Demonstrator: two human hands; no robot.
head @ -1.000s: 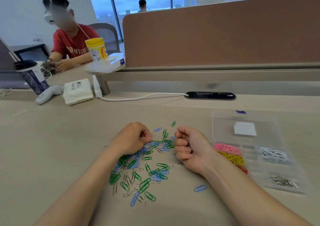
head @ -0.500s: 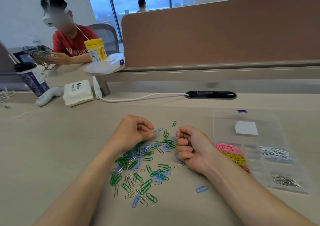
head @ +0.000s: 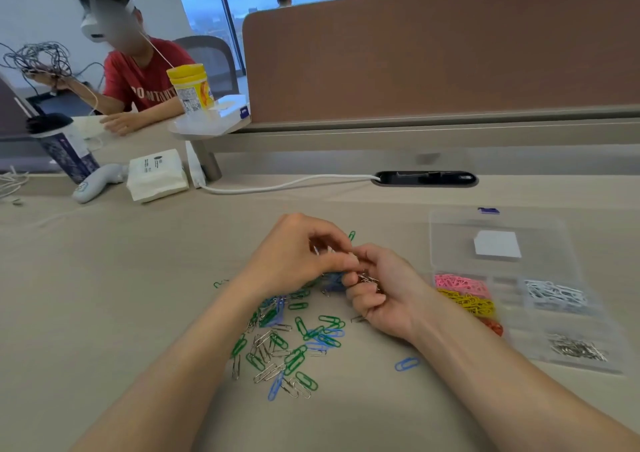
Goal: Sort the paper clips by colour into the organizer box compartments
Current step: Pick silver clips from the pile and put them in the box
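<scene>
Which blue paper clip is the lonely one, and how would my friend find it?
Start at the clear organizer box on the right side of the beige desk. Just left of its near corner, past the person's right forearm, one blue paper clip lies flat. Unlike the clips in the mixed pile farther left, it sits alone, touching nothing.

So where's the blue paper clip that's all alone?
In the head view, the lone blue wire paper clip lies on the beige table, between the mixed clip pile and the clear plastic organizer box.
</scene>
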